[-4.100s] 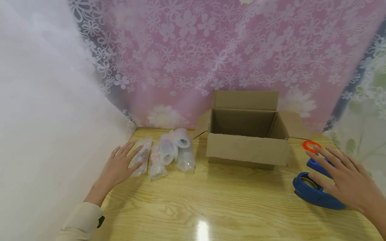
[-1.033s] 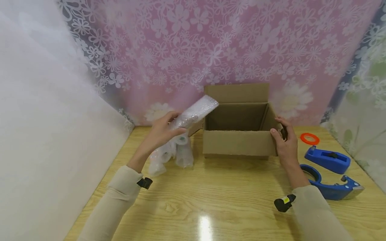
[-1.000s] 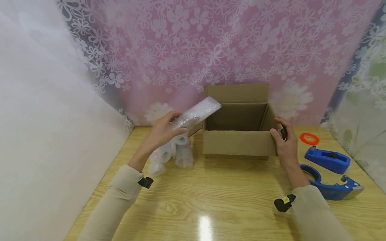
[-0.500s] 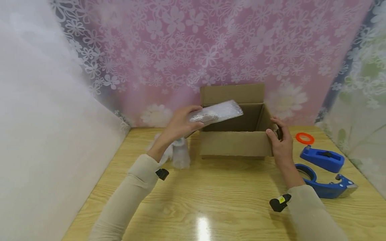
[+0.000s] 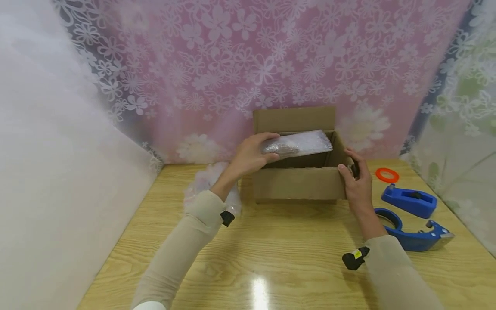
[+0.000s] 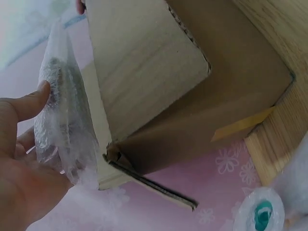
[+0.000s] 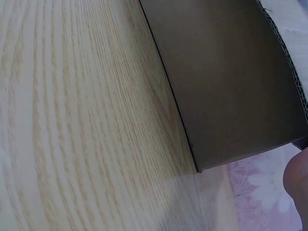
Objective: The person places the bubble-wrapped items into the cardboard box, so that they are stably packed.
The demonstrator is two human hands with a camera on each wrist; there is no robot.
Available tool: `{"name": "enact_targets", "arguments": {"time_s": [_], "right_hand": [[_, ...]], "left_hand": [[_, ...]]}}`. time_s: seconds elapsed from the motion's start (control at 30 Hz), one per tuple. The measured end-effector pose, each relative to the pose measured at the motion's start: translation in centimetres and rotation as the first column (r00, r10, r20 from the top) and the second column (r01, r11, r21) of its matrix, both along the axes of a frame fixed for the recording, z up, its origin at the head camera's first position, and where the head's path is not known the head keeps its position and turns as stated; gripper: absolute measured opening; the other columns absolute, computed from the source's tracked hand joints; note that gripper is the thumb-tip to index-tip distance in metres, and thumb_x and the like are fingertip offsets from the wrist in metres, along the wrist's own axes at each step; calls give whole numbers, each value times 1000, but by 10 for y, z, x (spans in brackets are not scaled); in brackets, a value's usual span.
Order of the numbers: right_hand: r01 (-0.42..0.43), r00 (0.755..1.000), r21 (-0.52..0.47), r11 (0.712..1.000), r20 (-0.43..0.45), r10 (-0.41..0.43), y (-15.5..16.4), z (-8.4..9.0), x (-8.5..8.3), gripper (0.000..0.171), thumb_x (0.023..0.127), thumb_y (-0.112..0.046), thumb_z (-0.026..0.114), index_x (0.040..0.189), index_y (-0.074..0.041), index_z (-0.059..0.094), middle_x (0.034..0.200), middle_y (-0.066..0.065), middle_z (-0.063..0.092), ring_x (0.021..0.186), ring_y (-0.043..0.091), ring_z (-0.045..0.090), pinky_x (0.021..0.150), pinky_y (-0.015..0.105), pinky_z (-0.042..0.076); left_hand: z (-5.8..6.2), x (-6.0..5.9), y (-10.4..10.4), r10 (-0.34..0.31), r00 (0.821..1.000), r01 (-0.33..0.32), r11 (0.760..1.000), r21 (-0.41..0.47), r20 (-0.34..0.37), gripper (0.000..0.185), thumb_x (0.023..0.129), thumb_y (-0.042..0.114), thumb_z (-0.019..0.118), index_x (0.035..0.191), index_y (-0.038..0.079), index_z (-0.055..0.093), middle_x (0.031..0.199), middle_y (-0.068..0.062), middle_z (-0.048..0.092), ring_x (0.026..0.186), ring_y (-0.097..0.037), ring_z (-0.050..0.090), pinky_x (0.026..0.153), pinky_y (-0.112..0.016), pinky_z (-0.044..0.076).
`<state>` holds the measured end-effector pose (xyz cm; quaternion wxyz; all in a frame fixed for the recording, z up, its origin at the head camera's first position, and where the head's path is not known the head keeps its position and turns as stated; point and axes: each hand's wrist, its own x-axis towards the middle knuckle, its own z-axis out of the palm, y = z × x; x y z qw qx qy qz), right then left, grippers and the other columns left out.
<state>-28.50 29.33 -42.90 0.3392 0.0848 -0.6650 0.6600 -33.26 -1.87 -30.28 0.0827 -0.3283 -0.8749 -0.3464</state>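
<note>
My left hand (image 5: pixel 252 154) pinches one end of a flat bubble-wrapped packet (image 5: pixel 300 144) above the mouth of the cardboard box (image 5: pixel 298 184). In the left wrist view the thumb lies on one face of the packet (image 6: pixel 60 106), with fingers behind it. What the wrap encloses is too blurred to tell. With its thumb on the front and fingers at the side, my right hand (image 5: pixel 357 181) grips the box's front right corner. The box stands with its flaps open. Only a fingertip of the right hand (image 6: pixel 81 6) shows in the left wrist view.
Several bubble-wrapped rolls (image 5: pixel 209 181) lie left of the box, partly behind the left forearm. To the right are an orange ring (image 5: pixel 387 175), a small blue tape dispenser (image 5: pixel 410 200) and a blue tape gun (image 5: pixel 416 239). A flowered curtain (image 5: pixel 217 86) hangs behind the wooden table (image 5: pixel 279 249).
The left hand has picked the packet up from the table and carried it right, over the box opening. The right hand has moved from above the tape tools to the box's corner.
</note>
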Motion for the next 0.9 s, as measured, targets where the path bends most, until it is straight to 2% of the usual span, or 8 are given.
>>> {"name": "enact_targets", "arguments": {"time_s": [0.1, 0.2, 0.3, 0.43, 0.67, 0.9], "right_hand": [[0, 1000, 1, 1000, -15, 0, 0, -1, -1, 47, 100, -2, 65, 146, -4, 57, 156, 2, 51, 150, 18, 36, 127, 36, 21], [0, 1000, -15, 1000, -18, -1, 1, -5, -4, 47, 99, -1, 65, 146, -4, 58, 156, 2, 51, 151, 18, 36, 127, 37, 20], [2, 1000, -27, 1000, -10, -2, 3, -8, -5, 47, 100, -1, 65, 146, -6, 58, 156, 1, 51, 151, 18, 35, 127, 36, 19], [-3, 1000, -36, 999, -10, 3, 1, -5, -1, 46, 99, -1, 65, 145, -3, 58, 156, 2, 51, 152, 18, 34, 126, 36, 21], [-25, 999, -61, 998, -24, 24, -9, 11, 15, 46, 98, 2, 66, 143, 2, 58, 155, 3, 53, 152, 19, 35, 126, 36, 22], [-24, 1000, -44, 999, -9, 23, -10, 14, 19, 46, 99, 1, 65, 144, 3, 56, 155, 4, 53, 153, 19, 33, 127, 37, 20]], "left_hand": [[-3, -2, 6, 9, 1000, -9, 1000, -1, 24, 55, 94, 34, 79, 146, 27, 60, 148, 5, 60, 137, -21, 55, 111, -41, 46], [-7, -3, 11, -11, 996, 10, 1000, 15, 86, 55, 95, 34, 77, 147, 29, 58, 151, 5, 58, 136, -22, 56, 110, -42, 48], [-11, -6, 16, -56, 988, 51, 998, 39, 147, 55, 97, 28, 76, 149, 27, 56, 154, 3, 54, 140, -21, 52, 114, -42, 44], [-16, -8, 22, -77, 983, 75, 997, 16, 164, 56, 97, 26, 77, 149, 24, 56, 154, 1, 55, 145, -23, 47, 118, -43, 40], [-24, -11, 28, -61, 987, 66, 997, -29, 146, 54, 95, 25, 79, 145, 22, 60, 150, 2, 59, 144, -22, 48, 118, -43, 40], [-29, -14, 30, -76, 987, 86, 994, -63, 142, 52, 96, 25, 78, 145, 22, 60, 149, 2, 59, 145, -21, 47, 118, -40, 39]]}}
